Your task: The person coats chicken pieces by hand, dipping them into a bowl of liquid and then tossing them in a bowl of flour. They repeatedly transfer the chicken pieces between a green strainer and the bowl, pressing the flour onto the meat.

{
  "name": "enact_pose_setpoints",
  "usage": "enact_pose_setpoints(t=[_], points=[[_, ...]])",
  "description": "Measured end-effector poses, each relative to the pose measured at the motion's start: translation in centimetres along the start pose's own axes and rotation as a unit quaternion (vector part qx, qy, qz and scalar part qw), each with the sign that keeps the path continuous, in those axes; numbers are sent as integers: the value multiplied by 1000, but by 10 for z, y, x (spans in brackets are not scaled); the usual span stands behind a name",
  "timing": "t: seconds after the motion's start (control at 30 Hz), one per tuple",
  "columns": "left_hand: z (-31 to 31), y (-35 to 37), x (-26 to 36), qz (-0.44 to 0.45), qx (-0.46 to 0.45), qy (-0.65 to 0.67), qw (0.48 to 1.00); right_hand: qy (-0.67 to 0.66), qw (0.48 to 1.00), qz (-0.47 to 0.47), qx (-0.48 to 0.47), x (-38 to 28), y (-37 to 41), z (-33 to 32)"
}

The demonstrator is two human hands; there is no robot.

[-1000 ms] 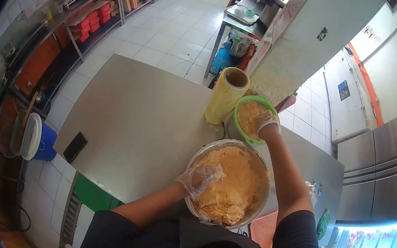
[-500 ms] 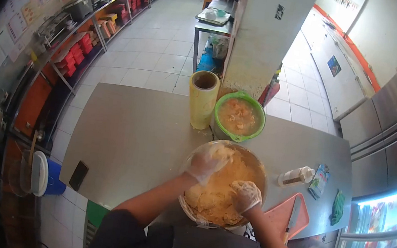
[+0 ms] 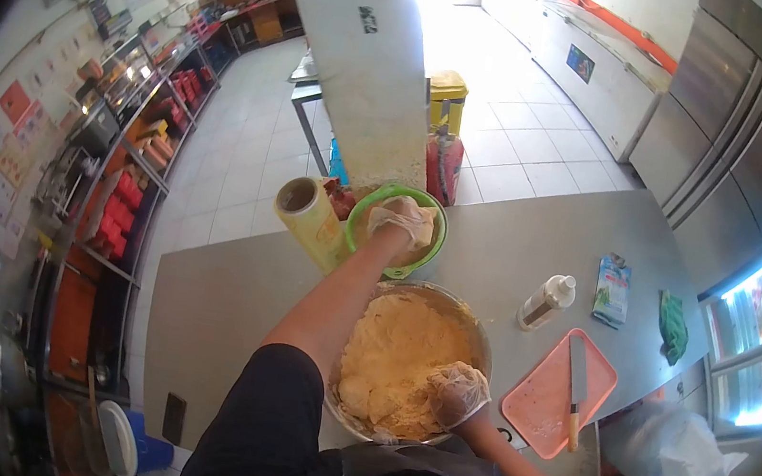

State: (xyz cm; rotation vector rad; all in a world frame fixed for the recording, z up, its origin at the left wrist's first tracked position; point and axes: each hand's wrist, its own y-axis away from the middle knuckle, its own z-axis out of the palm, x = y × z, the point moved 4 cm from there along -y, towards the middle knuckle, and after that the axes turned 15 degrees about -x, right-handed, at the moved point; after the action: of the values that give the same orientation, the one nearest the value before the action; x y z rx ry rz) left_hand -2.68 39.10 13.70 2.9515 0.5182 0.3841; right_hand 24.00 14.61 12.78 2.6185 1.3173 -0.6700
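Observation:
My left hand (image 3: 395, 221), in a clear plastic glove, is over the green-rimmed tub (image 3: 361, 207) at the back of the table. Its fingers are closed on a pale, flour-coated piece (image 3: 425, 228), whose exact kind I cannot make out. Below it stands a large round metal bowl (image 3: 486, 339) full of a yellowish flour mix (image 3: 400, 347). At the bowl's right side, my gloved right hand (image 3: 459, 395) is curled against the flour, with coating stuck to the glove. Whatever its fingers hold, if anything, is hidden.
A roll of plastic wrap (image 3: 311, 219) stands left of the tub. To the right are a bottle (image 3: 546, 303), a packet (image 3: 613, 290), a green cloth (image 3: 672, 327), and a pink tray (image 3: 537, 408) with a knife (image 3: 577, 389). A phone (image 3: 174, 418) lies at the left edge.
My left hand has moved from above the flour bowl forward to the green-rimmed tub, carrying the coated piece. My right hand stays in the bowl. The camera view has turned to the right.

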Motion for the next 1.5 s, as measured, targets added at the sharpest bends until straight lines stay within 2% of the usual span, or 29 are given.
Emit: enact_pose_setpoints(t=[0.07,0.1,0.2,0.27,0.3,0.4,0.5,0.6,0.7,0.8,0.9,0.93,1.0,1.03,1.07,1.1,1.13,1.17,1.23,1.27,1.33,1.37,1.4,1.47,1.5], points=[[40,-51,-33,6,11,-30,999,-6,1000,1,5,1,2,1],[36,-51,-37,11,14,-34,999,-3,1000,2,4,2,2,1],[19,-28,-26,179,35,-75,980,-17,1000,2,1,9,4,7],[9,4,-5,205,-17,-242,948,-26,1000,0,4,10,4,10],[9,14,2,215,-43,-321,921,-24,1000,-1,7,9,4,8],[6,21,1,229,-122,-312,914,-28,1000,1,-3,12,4,14],[24,7,-2,171,-163,-357,904,-32,999,1,-2,17,5,22],[32,12,2,211,-118,-405,881,-29,1000,-11,5,13,4,15],[20,22,1,214,-64,-369,902,-27,1000,-5,4,10,2,11],[8,43,-11,225,-45,-258,938,-17,1000,1,13,14,3,21],[29,93,-49,239,-46,23,970,-28,999,0,31,12,5,15],[34,114,-55,247,-13,23,969,-37,999,-2,36,10,3,11],[45,161,-64,258,50,27,964,-13,998,44,-37,10,-9,9],[80,168,-83,231,22,108,967,-1,995,67,-78,11,-13,10],[135,167,-110,198,-10,189,962,-11,998,57,-39,29,-17,31],[159,186,-122,177,-43,200,963,-24,998,51,-4,43,-17,53],[184,204,-134,154,-77,209,963,-20,997,68,-20,41,-23,50],[184,210,-134,153,-105,148,972,-11,996,82,-33,43,-37,43],[212,203,-148,143,-156,222,952,-4,990,101,-96,65,-67,62],[262,191,-170,129,-180,354,909,-30,984,118,-130,66,-84,60],[281,183,-172,127,-218,306,918,-42,961,158,-225,64,-118,62],[254,177,-157,138,-226,122,957,-27,942,177,-284,64,-136,67],[229,181,-142,142,-226,-66,961,-13,919,196,-342,65,-141,75],[183,195,-121,65,-210,9,976,73,927,97,-354,84,-154,148],[179,196,-117,67,-221,-3,973,117,926,47,-357,90,-158,171]])
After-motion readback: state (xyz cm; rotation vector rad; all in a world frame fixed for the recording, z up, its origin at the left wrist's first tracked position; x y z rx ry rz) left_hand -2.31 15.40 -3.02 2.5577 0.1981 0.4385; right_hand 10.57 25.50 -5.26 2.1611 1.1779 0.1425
